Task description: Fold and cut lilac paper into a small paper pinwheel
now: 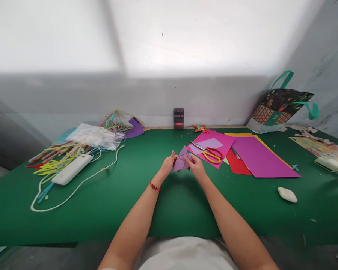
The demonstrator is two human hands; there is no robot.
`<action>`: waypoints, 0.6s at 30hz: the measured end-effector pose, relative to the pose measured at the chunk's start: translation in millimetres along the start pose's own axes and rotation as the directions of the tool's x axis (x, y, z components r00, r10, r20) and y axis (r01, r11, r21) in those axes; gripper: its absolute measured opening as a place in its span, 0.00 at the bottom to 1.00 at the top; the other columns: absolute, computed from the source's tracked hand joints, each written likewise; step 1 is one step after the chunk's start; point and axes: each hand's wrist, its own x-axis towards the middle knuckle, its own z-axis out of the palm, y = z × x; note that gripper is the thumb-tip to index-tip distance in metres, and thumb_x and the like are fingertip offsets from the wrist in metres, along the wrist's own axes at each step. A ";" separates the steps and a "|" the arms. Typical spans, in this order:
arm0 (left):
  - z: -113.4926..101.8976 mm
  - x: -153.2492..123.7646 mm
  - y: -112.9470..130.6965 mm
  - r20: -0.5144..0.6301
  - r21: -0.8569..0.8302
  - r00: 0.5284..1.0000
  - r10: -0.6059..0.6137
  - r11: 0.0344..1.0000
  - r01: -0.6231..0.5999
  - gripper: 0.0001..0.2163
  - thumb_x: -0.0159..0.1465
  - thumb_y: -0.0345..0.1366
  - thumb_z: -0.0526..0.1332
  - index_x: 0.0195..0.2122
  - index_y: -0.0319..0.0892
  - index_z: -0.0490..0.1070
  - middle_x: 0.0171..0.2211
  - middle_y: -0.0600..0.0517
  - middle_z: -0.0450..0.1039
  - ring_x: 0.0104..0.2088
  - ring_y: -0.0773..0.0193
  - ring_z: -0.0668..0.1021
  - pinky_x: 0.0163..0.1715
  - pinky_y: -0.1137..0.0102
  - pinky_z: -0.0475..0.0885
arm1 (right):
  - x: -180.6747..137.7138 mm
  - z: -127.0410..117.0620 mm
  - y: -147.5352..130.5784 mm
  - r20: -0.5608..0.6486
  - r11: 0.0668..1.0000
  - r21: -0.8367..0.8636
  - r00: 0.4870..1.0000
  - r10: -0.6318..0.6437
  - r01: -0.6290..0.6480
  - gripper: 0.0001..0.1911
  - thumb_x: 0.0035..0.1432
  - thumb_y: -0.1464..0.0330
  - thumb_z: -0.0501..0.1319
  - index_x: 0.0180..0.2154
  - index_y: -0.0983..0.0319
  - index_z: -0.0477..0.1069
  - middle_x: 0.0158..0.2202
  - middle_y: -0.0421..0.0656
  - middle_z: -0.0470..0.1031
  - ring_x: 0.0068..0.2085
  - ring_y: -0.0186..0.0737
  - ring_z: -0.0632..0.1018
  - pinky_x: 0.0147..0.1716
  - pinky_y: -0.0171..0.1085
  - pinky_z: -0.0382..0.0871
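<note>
Between my two hands is a folded piece of light purple paper (pixel 181 162), with pointed flaps at its top and lower left. My left hand (pixel 167 167) grips its left side, thumb pointing up. On the other side my right hand (pixel 197 167) pinches the paper, its thumb pressed on the front. Both hands are above the green tabletop (pixel 183 210). Just right of them, scissors (pixel 211 153) with red and yellow handles lie on magenta paper (pixel 227 140) and a lilac square (pixel 215 143).
Purple sheets (pixel 267 159), red paper (pixel 236 165) and a white case (pixel 287 194) lie to the right. A patterned bag (pixel 278 108) leans at the back right. Leftward are a white power bank (pixel 72 170), its looping cable (pixel 81 183) and piled paper strips (pixel 59 155). A phone-like dark object (pixel 178 118) stands against the wall.
</note>
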 end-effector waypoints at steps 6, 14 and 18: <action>-0.6 0.9 -2.2 -0.028 0.157 0.993 0.112 0.982 -0.107 0.26 0.52 0.63 0.52 0.21 0.41 0.60 0.18 0.56 0.61 0.19 0.70 0.65 0.20 0.73 0.62 | -2.1 0.7 -1.6 -0.062 0.999 -0.051 0.998 -0.014 0.011 0.23 0.46 0.47 0.59 0.20 0.59 0.57 0.16 0.34 0.55 0.18 0.31 0.60 0.17 0.34 0.55; -0.4 0.6 -5.6 -0.047 0.296 0.982 0.181 0.942 -0.159 0.24 0.55 0.59 0.50 0.19 0.41 0.57 0.17 0.56 0.59 0.20 0.70 0.63 0.20 0.74 0.57 | 1.9 1.8 2.5 -0.086 0.994 0.083 0.993 0.077 -0.070 0.26 0.44 0.43 0.55 0.24 0.60 0.64 0.18 0.37 0.59 0.20 0.34 0.63 0.18 0.35 0.58; 1.1 0.4 -4.2 -0.066 0.280 0.981 0.184 0.947 -0.158 0.24 0.58 0.57 0.47 0.18 0.41 0.58 0.17 0.56 0.58 0.21 0.70 0.61 0.21 0.73 0.57 | 4.5 -1.0 5.3 -0.099 0.996 0.036 0.991 0.089 -0.086 0.26 0.43 0.42 0.56 0.21 0.60 0.64 0.16 0.36 0.57 0.19 0.34 0.61 0.17 0.35 0.56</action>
